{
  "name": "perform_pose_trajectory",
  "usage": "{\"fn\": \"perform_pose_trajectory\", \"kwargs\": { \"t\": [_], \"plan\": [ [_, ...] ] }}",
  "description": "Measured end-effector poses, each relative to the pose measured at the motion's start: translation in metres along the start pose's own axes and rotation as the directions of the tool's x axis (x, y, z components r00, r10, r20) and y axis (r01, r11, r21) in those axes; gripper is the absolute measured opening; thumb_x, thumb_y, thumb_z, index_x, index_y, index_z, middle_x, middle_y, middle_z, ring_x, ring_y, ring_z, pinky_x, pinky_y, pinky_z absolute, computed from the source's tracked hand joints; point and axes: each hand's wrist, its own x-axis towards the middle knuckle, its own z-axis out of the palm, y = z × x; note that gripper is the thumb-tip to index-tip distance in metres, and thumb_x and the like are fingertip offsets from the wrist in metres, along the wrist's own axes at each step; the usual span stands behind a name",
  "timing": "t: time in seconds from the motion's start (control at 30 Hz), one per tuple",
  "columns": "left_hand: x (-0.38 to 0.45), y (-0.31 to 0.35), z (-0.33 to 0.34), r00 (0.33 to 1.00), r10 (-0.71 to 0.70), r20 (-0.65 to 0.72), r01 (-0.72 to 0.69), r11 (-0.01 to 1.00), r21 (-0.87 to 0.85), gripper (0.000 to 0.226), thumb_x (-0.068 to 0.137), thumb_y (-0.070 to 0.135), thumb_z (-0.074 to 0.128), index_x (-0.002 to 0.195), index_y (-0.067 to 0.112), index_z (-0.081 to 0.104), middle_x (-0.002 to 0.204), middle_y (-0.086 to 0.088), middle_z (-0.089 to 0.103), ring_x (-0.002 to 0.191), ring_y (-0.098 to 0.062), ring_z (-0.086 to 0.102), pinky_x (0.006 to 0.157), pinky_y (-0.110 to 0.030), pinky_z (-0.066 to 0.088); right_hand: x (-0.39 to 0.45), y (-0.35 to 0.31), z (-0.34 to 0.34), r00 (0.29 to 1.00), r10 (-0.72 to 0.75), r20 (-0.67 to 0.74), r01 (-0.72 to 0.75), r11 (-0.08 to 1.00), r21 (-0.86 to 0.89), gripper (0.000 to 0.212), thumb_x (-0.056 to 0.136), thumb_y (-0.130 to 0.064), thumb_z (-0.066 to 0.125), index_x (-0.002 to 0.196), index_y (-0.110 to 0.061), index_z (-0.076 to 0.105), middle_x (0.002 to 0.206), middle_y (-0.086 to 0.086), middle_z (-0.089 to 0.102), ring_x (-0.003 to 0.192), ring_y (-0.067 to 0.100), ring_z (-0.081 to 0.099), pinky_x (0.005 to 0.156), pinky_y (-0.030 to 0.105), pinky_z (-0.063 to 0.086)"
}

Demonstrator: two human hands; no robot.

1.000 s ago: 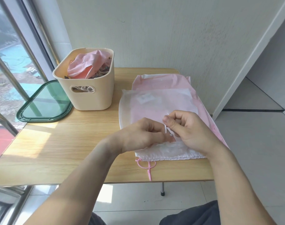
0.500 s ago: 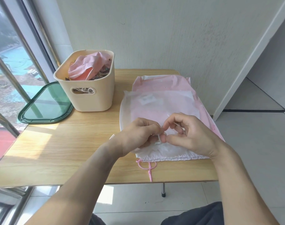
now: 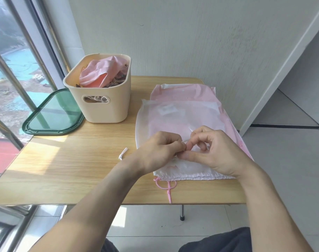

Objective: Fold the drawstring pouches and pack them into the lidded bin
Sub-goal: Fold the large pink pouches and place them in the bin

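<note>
- While both hands meet over the near half of the translucent white drawstring pouch [image 3: 182,115], the left hand [image 3: 160,153] is curled nearly closed, thumb and forefinger pinched on the thin white drawstring cord [image 3: 190,129].
- Right hand [image 3: 213,151]: fingers bent inward, tips pressed against the same cord where it meets the left hand; a short cord end sticks up above the knuckles.
- White pouch lies flat on the light wooden table [image 3: 73,166], gathered mouth toward the near edge, stacked over a pink fabric pouch [image 3: 184,91] whose far end shows beyond it.
- Pink knotted cord [image 3: 166,186] trails from the pouch mouth and reaches just to the table's near edge.
- Loose white cord scrap [image 3: 122,154] rests on bare wood just left of the left wrist.
- Beige plastic bin with cut-out handles [image 3: 102,106] stands at the far left of the table, open, with crumpled pink cloth [image 3: 100,73] heaped at its rim.
- Green-rimmed clear lid [image 3: 53,113] lies flat beside the bin, overhanging the table's left edge toward the window.
- Open room: broad bare wood left of the pouches and in front of the bin; pouch stack runs close to the table's right edge.
</note>
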Motion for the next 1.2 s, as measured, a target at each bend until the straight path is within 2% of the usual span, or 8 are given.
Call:
{"fn": "perform_pose_trajectory", "kwargs": {
  "t": [0.13,0.4,0.53,0.7,0.87,0.97,1.1,1.2],
  "plan": [
    [0.002,-0.001,-0.004,1.000,-0.022,0.014,0.022,1.000,0.004,0.033,0.085,0.028,0.058,0.054,0.017,0.053,0.051,0.008,0.040,0.048,-0.009,0.035,0.049,-0.019,0.030,0.000,-0.001,0.003,0.996,-0.042,0.077,0.039,0.998,0.042,0.023,0.070,-0.042,0.088,0.076,-0.024,0.075,0.092,0.010,0.051,0.074,0.037,0.040,0.071,0.036,0.038],
    [0.000,-0.004,-0.009,0.996,-0.090,0.015,0.090,0.996,-0.012,0.018,0.097,0.029,0.061,0.098,0.011,0.062,0.052,0.009,0.053,0.044,-0.007,0.041,0.043,-0.017,0.032,0.003,0.000,0.006,0.992,-0.124,0.021,0.118,0.973,0.199,0.019,0.070,-0.038,0.078,0.072,-0.021,0.070,0.090,-0.004,0.055,0.078,0.032,0.044,0.082,0.034,0.041],
    [-0.001,-0.004,-0.009,0.994,-0.111,-0.020,0.110,0.992,-0.059,0.009,0.097,0.018,0.059,0.099,0.009,0.058,0.053,0.006,0.055,0.039,-0.005,0.040,0.039,-0.016,0.030,0.006,0.001,0.010,0.982,-0.164,-0.097,0.175,0.977,0.120,0.015,0.078,-0.035,0.077,0.077,-0.023,0.068,0.082,-0.011,0.052,0.074,0.035,0.047,0.073,0.036,0.043],
    [-0.002,-0.005,-0.012,0.999,-0.001,0.046,-0.001,1.000,0.031,0.021,0.104,0.016,0.049,0.094,0.004,0.063,0.053,0.010,0.056,0.040,-0.004,0.037,0.041,-0.015,0.029,0.009,0.005,0.016,0.988,-0.132,-0.079,0.140,0.984,0.111,0.012,0.097,-0.014,0.065,0.087,-0.013,0.059,0.072,-0.004,0.061,0.066,0.009,0.062,0.066,0.016,0.044],
    [-0.004,-0.002,-0.013,0.988,-0.004,0.157,0.005,1.000,-0.009,0.035,0.104,0.020,0.048,0.094,-0.010,0.061,0.046,0.017,0.049,0.040,0.000,0.033,0.042,-0.012,0.027,0.011,0.007,0.019,0.994,-0.056,-0.098,0.069,0.989,0.129,0.013,0.101,-0.026,0.059,0.090,-0.021,0.053,0.066,0.005,0.068,0.059,0.028,0.058,0.062,0.040,0.045],
    [-0.001,-0.004,-0.006,0.998,0.012,0.058,-0.013,1.000,0.010,0.035,0.102,0.029,0.054,0.085,0.000,0.066,0.045,0.016,0.046,0.041,-0.002,0.035,0.043,-0.013,0.028,0.013,0.006,0.018,0.994,-0.030,-0.106,0.047,0.986,0.160,0.013,0.100,-0.026,0.062,0.091,-0.018,0.056,0.069,0.013,0.070,0.062,0.041,0.057,0.065,0.046,0.047],
    [0.003,-0.007,-0.004,0.994,-0.019,-0.112,0.000,0.986,-0.165,0.030,0.103,0.021,0.052,0.088,-0.002,0.065,0.051,0.010,0.056,0.039,-0.002,0.038,0.043,-0.013,0.030,0.014,0.007,0.007,0.991,0.012,-0.133,0.008,0.988,0.152,0.010,0.096,-0.016,0.065,0.091,-0.013,0.057,0.051,-0.001,0.050,0.045,0.009,0.032,0.048,0.019,0.029],
    [0.005,-0.010,-0.002,0.974,0.050,-0.220,-0.075,0.991,-0.107,0.026,0.103,0.023,0.052,0.093,0.002,0.064,0.060,0.008,0.062,0.045,-0.005,0.041,0.047,-0.019,0.035,0.012,0.004,0.004,0.997,0.043,-0.067,-0.032,0.989,0.147,0.011,0.094,-0.009,0.068,0.089,-0.011,0.058,0.057,0.007,0.043,0.044,0.006,0.030,0.045,0.015,0.028]
  ]
}}
